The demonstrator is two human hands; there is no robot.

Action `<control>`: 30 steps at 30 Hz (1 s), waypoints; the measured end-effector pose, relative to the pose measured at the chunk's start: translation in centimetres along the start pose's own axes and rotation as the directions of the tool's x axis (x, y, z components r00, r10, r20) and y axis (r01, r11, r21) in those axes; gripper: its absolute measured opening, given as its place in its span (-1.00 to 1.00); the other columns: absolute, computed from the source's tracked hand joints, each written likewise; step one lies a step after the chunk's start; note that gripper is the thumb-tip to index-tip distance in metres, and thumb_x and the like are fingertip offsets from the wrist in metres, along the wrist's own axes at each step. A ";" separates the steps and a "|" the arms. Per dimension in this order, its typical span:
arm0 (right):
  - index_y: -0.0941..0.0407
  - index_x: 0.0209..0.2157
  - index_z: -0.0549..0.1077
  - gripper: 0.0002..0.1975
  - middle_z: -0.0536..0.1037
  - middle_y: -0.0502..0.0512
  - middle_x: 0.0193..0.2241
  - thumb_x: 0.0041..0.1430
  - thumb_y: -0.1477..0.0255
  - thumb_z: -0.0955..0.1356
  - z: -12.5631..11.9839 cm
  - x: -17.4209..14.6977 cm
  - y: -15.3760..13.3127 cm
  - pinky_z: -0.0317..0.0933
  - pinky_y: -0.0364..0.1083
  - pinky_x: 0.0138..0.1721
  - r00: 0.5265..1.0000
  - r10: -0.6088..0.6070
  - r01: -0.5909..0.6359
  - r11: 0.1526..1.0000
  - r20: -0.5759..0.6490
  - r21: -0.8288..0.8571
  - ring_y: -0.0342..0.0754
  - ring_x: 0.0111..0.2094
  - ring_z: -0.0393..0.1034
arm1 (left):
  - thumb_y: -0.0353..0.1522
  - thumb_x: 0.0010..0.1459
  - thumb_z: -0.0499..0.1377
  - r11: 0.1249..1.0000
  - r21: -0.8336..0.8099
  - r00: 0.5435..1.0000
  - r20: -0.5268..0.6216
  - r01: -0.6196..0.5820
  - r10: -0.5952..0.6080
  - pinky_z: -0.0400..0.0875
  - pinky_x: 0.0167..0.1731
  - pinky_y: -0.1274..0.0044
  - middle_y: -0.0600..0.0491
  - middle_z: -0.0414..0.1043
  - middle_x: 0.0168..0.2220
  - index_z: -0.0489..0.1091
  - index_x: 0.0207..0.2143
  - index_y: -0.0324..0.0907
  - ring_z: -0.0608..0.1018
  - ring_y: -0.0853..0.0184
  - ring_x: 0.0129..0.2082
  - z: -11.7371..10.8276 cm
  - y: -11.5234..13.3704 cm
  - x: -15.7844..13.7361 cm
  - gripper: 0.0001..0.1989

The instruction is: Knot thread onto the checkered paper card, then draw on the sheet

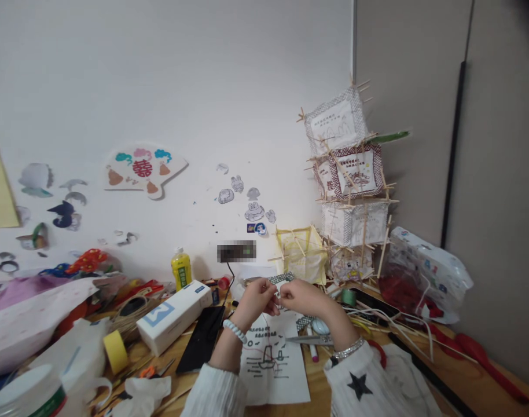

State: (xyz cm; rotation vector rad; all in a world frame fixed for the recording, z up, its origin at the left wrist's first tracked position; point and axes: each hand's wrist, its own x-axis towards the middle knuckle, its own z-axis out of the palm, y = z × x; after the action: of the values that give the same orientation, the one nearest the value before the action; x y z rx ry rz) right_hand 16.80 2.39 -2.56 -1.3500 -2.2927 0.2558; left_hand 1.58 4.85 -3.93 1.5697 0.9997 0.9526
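Observation:
My left hand (261,296) and my right hand (300,294) meet over the far end of a white paper sheet (290,385). Fingers on both hands are closed in a pinch, and what lies between them is too small to make out. The sheet carries a black drawing of boats (268,356) with writing above it. Thin red lines like thread run across the drawing and up towards my hands. A strip of patterned material (282,278) shows just behind my fingers. Right of the sheet lie scissors (310,340) and a marker (312,347), close to my right forearm.
A white box (174,317), black phone-like slab (201,339), yellow tape roll (116,351) and yellow bottle (181,269) stand left. Behind rises a stick-framed lantern stack (355,223) beside a yellow lantern (301,255). White cables (414,330) and red-handled scissors (485,356) lie right.

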 end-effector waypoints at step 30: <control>0.16 -0.59 0.38 -0.79 0.35 -0.06 -0.66 0.02 0.36 0.24 -0.3 -0.2 -0.1 -0.16 -0.21 -0.59 1.000 0.017 -0.017 0.999 -0.010 0.035 -0.22 -0.60 0.14 | -0.35 -0.06 0.20 0.999 0.051 0.999 0.034 0.006 -0.008 0.37 -0.62 0.61 0.15 0.36 -0.70 0.28 -0.57 -0.26 0.48 0.44 -0.68 0.0 0.2 -0.1 -0.82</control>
State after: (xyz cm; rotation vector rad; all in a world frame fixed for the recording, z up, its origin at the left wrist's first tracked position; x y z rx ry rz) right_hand 16.94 2.21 -2.36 -1.3510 -2.2591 0.2926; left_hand 1.57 4.74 -3.78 1.6185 1.0118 0.8990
